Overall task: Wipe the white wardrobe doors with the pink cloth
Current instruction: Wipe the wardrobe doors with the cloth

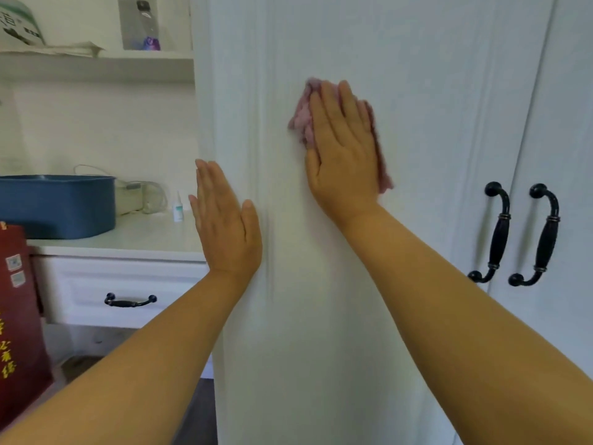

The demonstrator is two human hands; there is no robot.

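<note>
A: Right, hands first. Right hand (pixel 343 149) lies flat on the pink cloth (pixel 303 118), fingers straight and close together, pointing up; palm presses the cloth against the white wardrobe door (pixel 417 91). No curl, no pinch.

B: Cloth position?

A: Upper middle of the door's recessed panel. Bunched; pink shows past the fingers on the left and in a strip along the hand's right edge down toward the wrist.

B: Left hand?

A: Left hand (pixel 224 220) is flat too, fingers straight, holding nothing. It rests on the door's left frame strip, lower than the right hand, right at the door's outer left edge; fingertips overlap that edge.

B: Edges near the cloth?

A: Moulded groove runs vertically just left of the cloth, between it and the left hand. On the right, bare panel, then the right-hand moulding, then the seam to the second door (pixel 564 123).

B: Obstacles?

A: Two black handles (pixel 495 232), one on each side of the seam, low right, well apart from the cloth. Bare panel above and to the right of the cloth.

B: Beyond the door's left edge?

A: White desk (pixel 134 239) with a blue tub (pixel 57 205), a small bottle (pixel 178 208) near the door edge, a drawer with a black pull (pixel 130 301). Red bag (pixel 19 316) at far left. Shelf (pixel 96 64) above.
</note>
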